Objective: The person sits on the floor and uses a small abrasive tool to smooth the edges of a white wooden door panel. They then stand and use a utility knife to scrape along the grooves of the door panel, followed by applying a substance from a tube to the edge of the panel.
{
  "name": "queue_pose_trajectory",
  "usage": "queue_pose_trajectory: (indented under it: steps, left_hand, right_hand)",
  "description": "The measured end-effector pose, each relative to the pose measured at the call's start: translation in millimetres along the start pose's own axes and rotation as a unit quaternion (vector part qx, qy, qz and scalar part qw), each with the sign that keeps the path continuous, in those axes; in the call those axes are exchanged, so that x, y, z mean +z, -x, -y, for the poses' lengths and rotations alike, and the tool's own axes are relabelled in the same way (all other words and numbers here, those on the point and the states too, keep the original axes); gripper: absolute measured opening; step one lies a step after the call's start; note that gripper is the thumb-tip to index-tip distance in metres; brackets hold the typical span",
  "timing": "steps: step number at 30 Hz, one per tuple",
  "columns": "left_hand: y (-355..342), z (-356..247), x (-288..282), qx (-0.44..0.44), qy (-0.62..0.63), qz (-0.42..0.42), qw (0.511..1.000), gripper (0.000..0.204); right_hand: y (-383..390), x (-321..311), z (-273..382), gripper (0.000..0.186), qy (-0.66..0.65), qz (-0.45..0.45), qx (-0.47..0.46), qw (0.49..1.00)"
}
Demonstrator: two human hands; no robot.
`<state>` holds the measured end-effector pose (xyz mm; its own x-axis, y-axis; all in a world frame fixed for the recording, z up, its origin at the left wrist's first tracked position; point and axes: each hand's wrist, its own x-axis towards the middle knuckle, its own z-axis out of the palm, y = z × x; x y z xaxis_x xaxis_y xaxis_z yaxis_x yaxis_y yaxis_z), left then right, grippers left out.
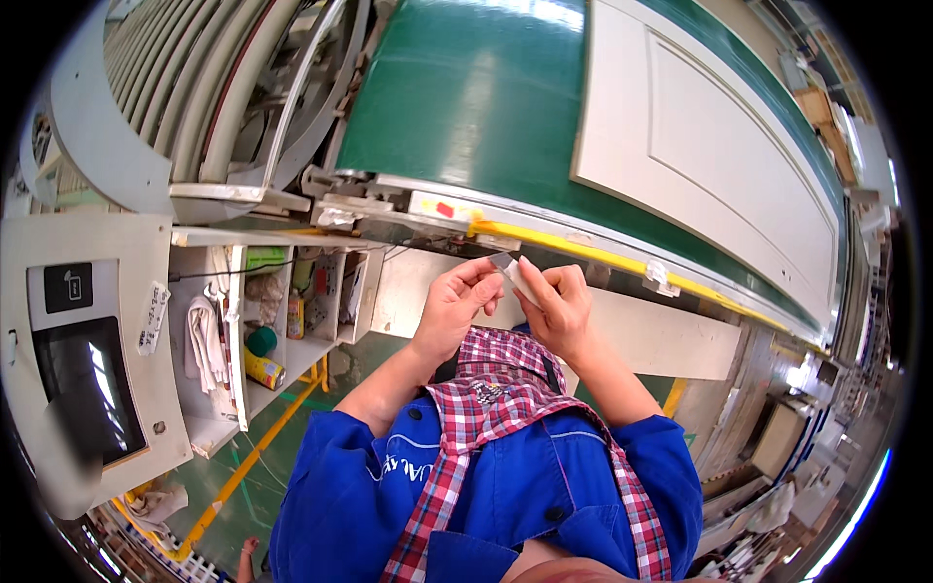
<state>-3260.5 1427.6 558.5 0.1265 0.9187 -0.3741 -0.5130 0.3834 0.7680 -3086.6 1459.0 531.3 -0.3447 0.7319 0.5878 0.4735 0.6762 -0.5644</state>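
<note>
In front of my chest, close to the near edge of the green conveyor belt (466, 97), my two hands meet at a small flat piece with a grey end (501, 260) and a whitish part (522, 283). Its exact kind is too small to tell. My left hand (457, 306) pinches the grey end between thumb and fingertips. The fingers of my right hand (559, 309) are closed on the whitish part, hiding some of it. Beyond my right hand, a white panel (700, 126) with a recessed frame lies flat on the belt.
A yellow rail (622, 260) runs along the conveyor's near edge. Left of me stand an open shelf (309, 355) with cloths and bottles, and a cabinet with a dark screen (92, 389). A roller machine (214, 87) is at the far left. Another person's hand (250, 546) shows low left.
</note>
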Motion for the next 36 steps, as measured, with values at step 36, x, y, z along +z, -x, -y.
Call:
queue_pose_trajectory:
  steps: [36]
  left_hand:
    - [-174.5,181.0,437.9,0.574,-0.520,-0.028,0.632,0.007]
  right_hand:
    - [122.0,-367.2,-235.6,0.024,-0.254,0.061,0.316,0.912]
